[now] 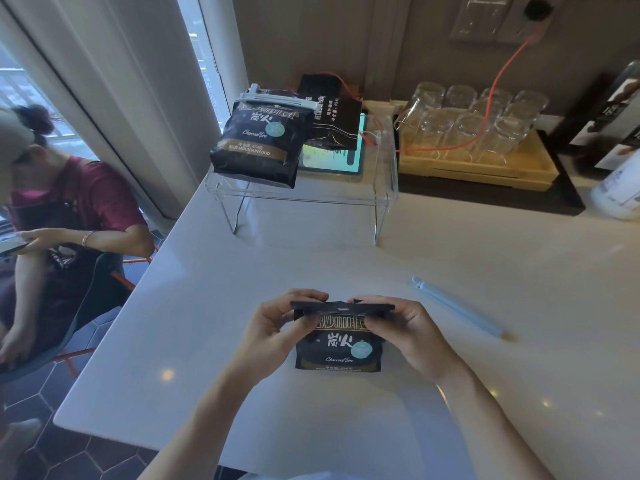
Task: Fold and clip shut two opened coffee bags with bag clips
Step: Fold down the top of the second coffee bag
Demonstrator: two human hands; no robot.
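Right of both hands grasping the coffee bag (337,337), the blue clip (457,308) lies diagonally on the bench (242,271), nearer the right hand (405,336) than the left hand (277,327).

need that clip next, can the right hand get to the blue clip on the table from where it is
Probably yes: the blue clip lies in the open on the table, nothing between it and the right hand, though that hand must first release the coffee bag.

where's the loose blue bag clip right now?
In the head view the blue bag clip lies flat on the white counter, to the right of the right hand and the coffee bag it holds, untouched.
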